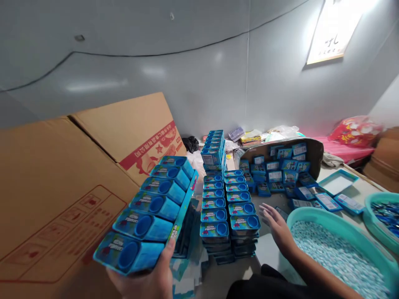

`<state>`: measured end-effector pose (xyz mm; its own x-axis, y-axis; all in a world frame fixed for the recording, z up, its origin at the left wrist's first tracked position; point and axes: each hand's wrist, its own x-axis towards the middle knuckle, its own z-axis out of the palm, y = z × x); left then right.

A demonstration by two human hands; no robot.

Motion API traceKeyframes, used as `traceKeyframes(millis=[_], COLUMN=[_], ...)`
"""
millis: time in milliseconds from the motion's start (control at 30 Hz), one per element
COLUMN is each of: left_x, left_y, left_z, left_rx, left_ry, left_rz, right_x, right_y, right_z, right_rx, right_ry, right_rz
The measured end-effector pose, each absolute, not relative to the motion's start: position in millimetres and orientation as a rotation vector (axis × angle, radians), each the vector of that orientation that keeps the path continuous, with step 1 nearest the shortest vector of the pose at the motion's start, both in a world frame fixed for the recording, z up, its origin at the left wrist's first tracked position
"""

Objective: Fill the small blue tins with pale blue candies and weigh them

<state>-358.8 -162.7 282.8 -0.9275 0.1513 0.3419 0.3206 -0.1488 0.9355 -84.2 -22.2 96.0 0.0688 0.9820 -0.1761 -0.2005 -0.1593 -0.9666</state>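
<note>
My left hand (156, 278) grips the near end of a blue display box of candy packs (152, 199), thumb along its side edge. The box is tilted, and its row of blue packs with round windows faces up. Right of it stand two tall columns of similar packs (214, 216) in trays, side by side. Beside the right column, my right hand (276, 226) is held in the air with fingers spread and nothing in it. The fingers under the held box are hidden.
A large cardboard carton (62, 199) stands on the left. Further right are a tipped container of loose blue boxes (283, 166), a teal tub (314, 216) of small pale pieces, and another tub (370, 207) of dark blue wrapped pieces. More stacked boxes (213, 145) rise behind the columns.
</note>
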Motion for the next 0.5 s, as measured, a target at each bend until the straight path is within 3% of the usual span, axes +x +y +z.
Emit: traceKeyframes(millis=[300,500], left_x=[-296.0,-284.1], left_y=[-131.0,-114.1], left_z=[282.2,277.1], left_rx=[-0.706,-0.793], left_ry=[-2.064,-2.135], left_rz=[-2.399,-2.386], right_x=[-63.5,-70.2], right_y=[-37.2,-42.6], right_z=[93.1,116.9], right_rx=[-1.187,-1.158], right_ry=[-1.021,-1.045], right_rz=[1.235,1.241])
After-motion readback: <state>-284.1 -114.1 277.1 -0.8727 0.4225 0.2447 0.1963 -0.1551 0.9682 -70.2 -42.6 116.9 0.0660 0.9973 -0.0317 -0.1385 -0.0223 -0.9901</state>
